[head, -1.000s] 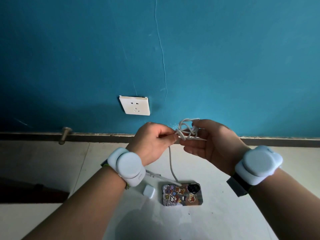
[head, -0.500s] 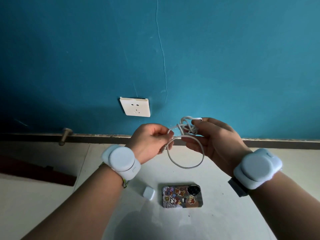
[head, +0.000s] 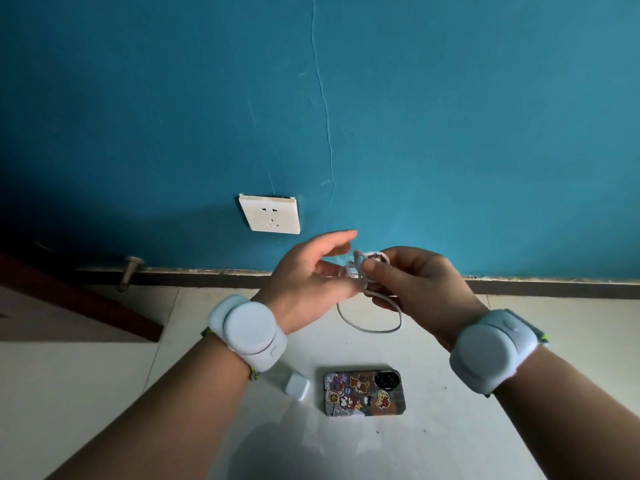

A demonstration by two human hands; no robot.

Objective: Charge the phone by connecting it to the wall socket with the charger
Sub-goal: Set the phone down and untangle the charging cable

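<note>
Your right hand (head: 412, 285) pinches the tangled white cable (head: 367, 271), a loop hanging below; your left hand (head: 308, 278) sits just left of it, fingers spread and relaxed (holding nothing); near you on the floor (head: 450, 427) lie the phone (head: 363, 393) and, left of it, the charger block (head: 296, 386); the wall socket (head: 270, 214) sits far left.

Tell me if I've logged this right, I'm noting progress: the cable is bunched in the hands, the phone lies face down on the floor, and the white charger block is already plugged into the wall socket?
Not quite. In the head view the white charger block lies on the floor beside the phone, and the wall socket has nothing in it. The rest holds: the cable is bunched between the left hand and right hand, and the phone lies face down.
</note>
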